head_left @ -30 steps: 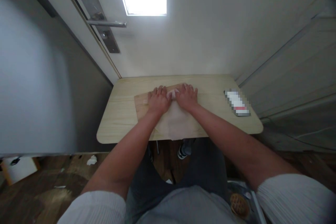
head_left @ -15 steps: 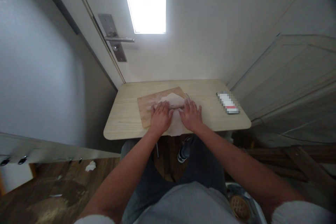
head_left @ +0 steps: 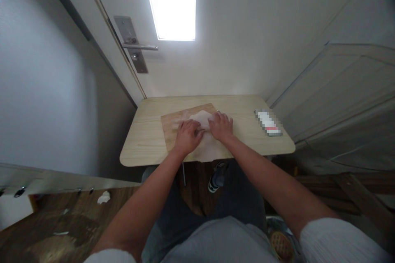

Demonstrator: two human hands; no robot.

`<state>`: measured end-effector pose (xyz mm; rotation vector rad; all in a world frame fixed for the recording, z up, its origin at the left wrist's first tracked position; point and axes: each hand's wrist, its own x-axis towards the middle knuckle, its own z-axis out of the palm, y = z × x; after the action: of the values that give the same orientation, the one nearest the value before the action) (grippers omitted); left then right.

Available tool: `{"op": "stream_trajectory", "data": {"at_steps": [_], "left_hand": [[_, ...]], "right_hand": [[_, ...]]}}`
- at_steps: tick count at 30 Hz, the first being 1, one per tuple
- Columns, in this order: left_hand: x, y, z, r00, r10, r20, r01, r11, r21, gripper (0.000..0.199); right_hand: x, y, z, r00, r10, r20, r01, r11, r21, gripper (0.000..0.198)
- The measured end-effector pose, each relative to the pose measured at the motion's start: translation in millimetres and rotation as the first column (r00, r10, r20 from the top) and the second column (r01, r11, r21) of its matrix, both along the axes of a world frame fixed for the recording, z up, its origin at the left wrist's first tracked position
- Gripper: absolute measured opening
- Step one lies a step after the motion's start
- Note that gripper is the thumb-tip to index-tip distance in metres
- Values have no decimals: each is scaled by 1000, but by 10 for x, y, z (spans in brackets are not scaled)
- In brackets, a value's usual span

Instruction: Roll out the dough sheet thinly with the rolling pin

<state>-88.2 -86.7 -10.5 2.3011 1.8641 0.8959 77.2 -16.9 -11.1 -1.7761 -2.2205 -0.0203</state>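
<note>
Head view: at twelve o'clock, my loosely curled left hand (head_left: pixel 187 136) and right hand (head_left: pixel 221 125) touch dough sheet (head_left: pixel 208 148), grip unclear. Likely soft; hold by edges.

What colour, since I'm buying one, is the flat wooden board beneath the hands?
The flat wooden board is light brown, clearest in the head view.

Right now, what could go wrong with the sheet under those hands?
The pale sheet reaches the table's front edge, so its near end might sag or slip off. The wooden board sits askew; uneven pressure from the left hand and right hand could shift it.
</note>
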Motion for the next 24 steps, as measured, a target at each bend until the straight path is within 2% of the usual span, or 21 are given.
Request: {"op": "stream_trajectory", "data": {"at_steps": [9,24], "left_hand": [[59,432,100,971,106,-212,-135,982,-129,51],[66,843,60,970,63,-236,-102,983,-155,54]], "right_hand": [[-45,60,-22,999,-30,16,30,1000,-1,52],[-84,306,28,997,-62,50,62,998,1,50]]}}
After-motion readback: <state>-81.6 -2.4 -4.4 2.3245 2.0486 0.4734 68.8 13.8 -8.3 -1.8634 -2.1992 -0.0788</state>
